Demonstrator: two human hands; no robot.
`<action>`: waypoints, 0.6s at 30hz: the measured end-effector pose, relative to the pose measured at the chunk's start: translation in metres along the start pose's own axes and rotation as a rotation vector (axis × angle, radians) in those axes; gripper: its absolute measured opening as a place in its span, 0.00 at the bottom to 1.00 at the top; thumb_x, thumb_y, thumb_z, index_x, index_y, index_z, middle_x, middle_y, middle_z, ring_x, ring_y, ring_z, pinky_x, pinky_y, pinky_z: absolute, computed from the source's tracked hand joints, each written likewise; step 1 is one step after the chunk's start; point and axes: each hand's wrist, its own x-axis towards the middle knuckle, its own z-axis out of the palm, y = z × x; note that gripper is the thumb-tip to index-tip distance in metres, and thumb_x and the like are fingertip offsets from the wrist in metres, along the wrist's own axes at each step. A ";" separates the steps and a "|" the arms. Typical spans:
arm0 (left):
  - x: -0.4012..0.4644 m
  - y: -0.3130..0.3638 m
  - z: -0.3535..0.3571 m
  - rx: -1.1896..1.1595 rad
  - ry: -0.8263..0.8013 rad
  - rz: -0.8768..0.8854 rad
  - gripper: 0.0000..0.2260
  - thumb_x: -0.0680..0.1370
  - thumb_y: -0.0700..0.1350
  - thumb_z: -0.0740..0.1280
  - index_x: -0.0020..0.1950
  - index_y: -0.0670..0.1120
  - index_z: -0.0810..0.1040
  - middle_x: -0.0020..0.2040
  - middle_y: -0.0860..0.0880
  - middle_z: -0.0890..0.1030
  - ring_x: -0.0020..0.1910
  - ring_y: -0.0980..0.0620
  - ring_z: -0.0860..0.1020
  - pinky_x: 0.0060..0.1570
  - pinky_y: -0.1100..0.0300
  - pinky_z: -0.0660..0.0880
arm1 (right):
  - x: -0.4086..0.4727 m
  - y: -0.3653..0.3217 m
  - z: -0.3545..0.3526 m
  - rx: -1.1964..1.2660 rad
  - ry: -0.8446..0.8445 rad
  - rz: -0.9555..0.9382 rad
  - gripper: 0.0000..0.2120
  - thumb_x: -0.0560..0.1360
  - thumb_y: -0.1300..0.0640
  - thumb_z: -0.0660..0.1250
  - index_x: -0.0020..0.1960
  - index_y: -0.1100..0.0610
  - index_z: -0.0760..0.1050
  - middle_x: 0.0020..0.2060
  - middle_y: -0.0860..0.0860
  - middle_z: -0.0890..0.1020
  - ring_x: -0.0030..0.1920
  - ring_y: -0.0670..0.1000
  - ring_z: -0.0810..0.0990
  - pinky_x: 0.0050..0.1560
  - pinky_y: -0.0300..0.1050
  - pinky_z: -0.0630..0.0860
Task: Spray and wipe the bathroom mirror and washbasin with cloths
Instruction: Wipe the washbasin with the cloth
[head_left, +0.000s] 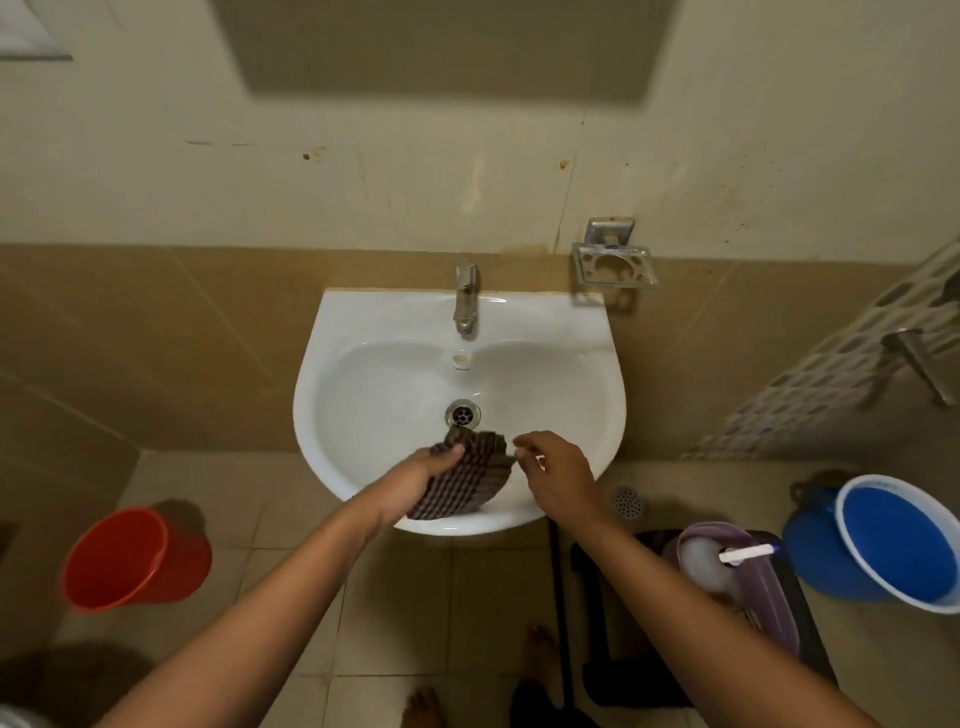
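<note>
A white washbasin (582, 374) hangs on the tiled wall, with a metal tap (465, 296) at its back and a drain (462, 414) in the bowl. A dark checked cloth (472, 478) lies over the basin's front rim. My left hand (421, 475) grips the cloth's left side. My right hand (556, 470) hovers just right of the cloth, fingers loosely curled, its fingertips near the cloth's right corner; whether they touch it is unclear. The mirror's lower part (441, 47) shows at the top, blurred.
A red bucket (132, 558) stands on the floor at left and a blue bucket (893, 545) at right. A purple basin holding a white bottle (727, 577) sits on a dark stool. An empty metal soap holder (613, 262) is fixed right of the tap. My bare feet show below.
</note>
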 end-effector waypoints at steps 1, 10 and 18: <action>-0.007 0.002 -0.004 -0.108 0.021 0.015 0.17 0.82 0.51 0.57 0.62 0.42 0.76 0.56 0.43 0.84 0.55 0.45 0.82 0.55 0.57 0.78 | -0.003 -0.011 0.003 0.103 -0.007 0.057 0.11 0.81 0.54 0.61 0.56 0.57 0.80 0.53 0.52 0.83 0.55 0.51 0.80 0.57 0.48 0.76; -0.046 0.003 -0.016 -0.529 0.049 0.107 0.15 0.78 0.50 0.63 0.54 0.43 0.84 0.56 0.42 0.84 0.54 0.42 0.82 0.58 0.44 0.75 | -0.047 -0.077 0.007 1.064 -0.329 0.454 0.22 0.78 0.39 0.61 0.60 0.54 0.79 0.55 0.53 0.84 0.58 0.56 0.82 0.60 0.60 0.77; -0.053 -0.018 -0.023 -0.332 0.143 -0.026 0.13 0.76 0.37 0.67 0.60 0.40 0.78 0.55 0.41 0.84 0.54 0.41 0.81 0.50 0.48 0.79 | -0.069 -0.086 0.039 0.715 -0.070 0.386 0.13 0.76 0.61 0.69 0.59 0.50 0.78 0.53 0.49 0.84 0.54 0.51 0.83 0.55 0.50 0.81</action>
